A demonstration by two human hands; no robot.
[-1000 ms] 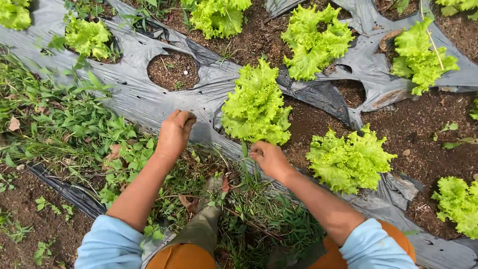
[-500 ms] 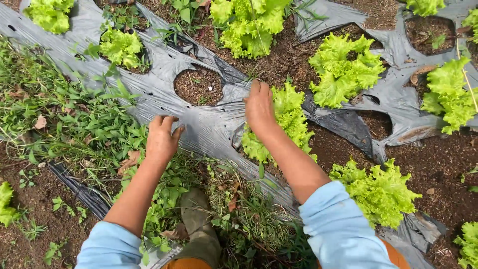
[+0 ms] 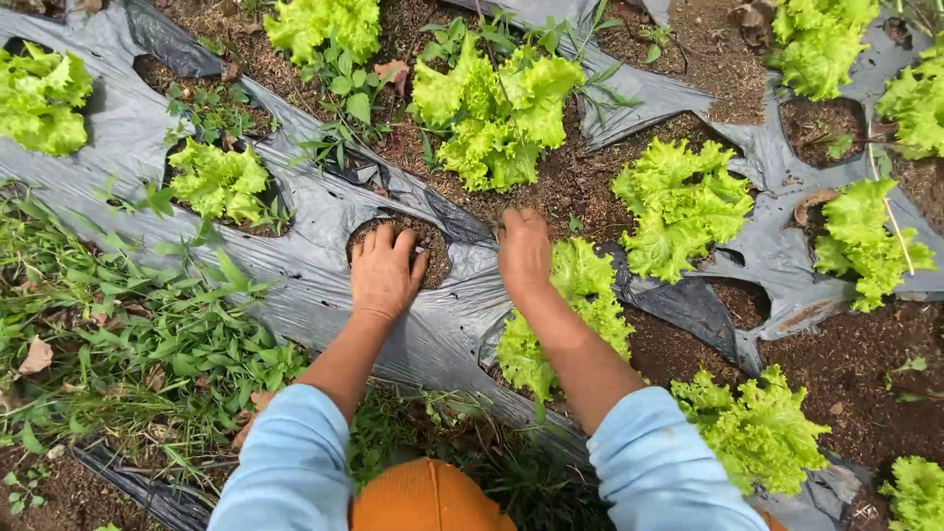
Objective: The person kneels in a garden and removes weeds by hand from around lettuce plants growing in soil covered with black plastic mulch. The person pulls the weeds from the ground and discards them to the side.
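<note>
My left hand [image 3: 383,273] lies palm down over a round planting hole [image 3: 431,251] with bare soil in the grey plastic mulch sheet [image 3: 295,265], fingers spread on the soil. My right hand [image 3: 523,252] rests palm down on the soil just beyond a light green lettuce plant [image 3: 590,305], and the forearm crosses over that plant. Neither hand visibly holds anything. Blue sleeves cover both upper arms.
More lettuce plants grow around: one far centre [image 3: 492,108], one right [image 3: 678,202], one near right [image 3: 757,423], one left [image 3: 218,179]. Weeds and grass [image 3: 128,334] fill the left edge of the bed. My orange-clad knee [image 3: 423,497] is at the bottom.
Both hands moved forward. The left hand went from the sheet's weedy edge onto the bare hole. The right hand moved from the lettuce base over it to the soil beyond.
</note>
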